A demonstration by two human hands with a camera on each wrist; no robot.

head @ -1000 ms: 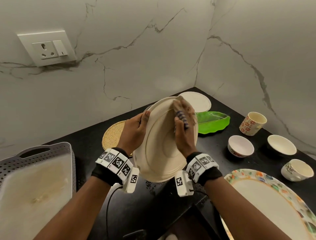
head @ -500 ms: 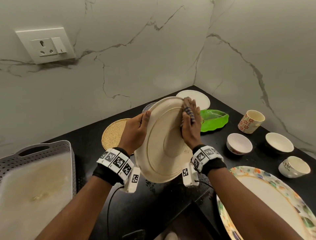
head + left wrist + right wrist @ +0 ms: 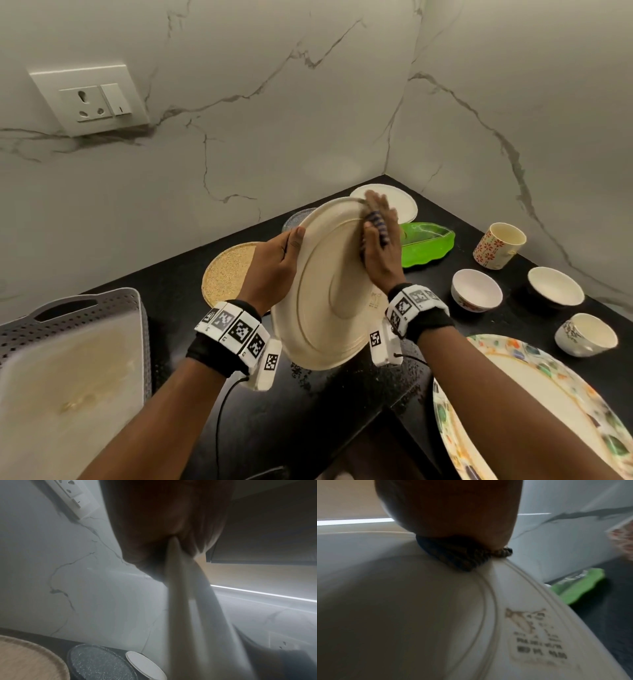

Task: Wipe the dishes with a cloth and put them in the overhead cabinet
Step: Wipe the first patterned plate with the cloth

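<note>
A large cream plate (image 3: 325, 291) is held on edge above the black counter, its underside with a printed label (image 3: 537, 635) facing my right hand. My left hand (image 3: 274, 263) grips the plate's left rim, thumb over the edge; the left wrist view shows the rim (image 3: 176, 588) running out from the palm. My right hand (image 3: 380, 240) presses a dark striped cloth (image 3: 376, 222) (image 3: 462, 553) against the plate near its top rim. The fingers there are blurred with motion.
On the counter (image 3: 308, 428) lie a cork mat (image 3: 229, 270), a glass plate (image 3: 101, 661), a white plate (image 3: 400, 202), a green leaf dish (image 3: 428, 243), two bowls (image 3: 476, 291), two cups (image 3: 496, 245) and a floral platter (image 3: 534, 411). A grey perforated tray (image 3: 68, 377) sits left. Overhead cabinet (image 3: 265, 527).
My right hand with the cloth has slid up the plate's face from mid-height to near its top rim. The left hand keeps its hold on the rim.
</note>
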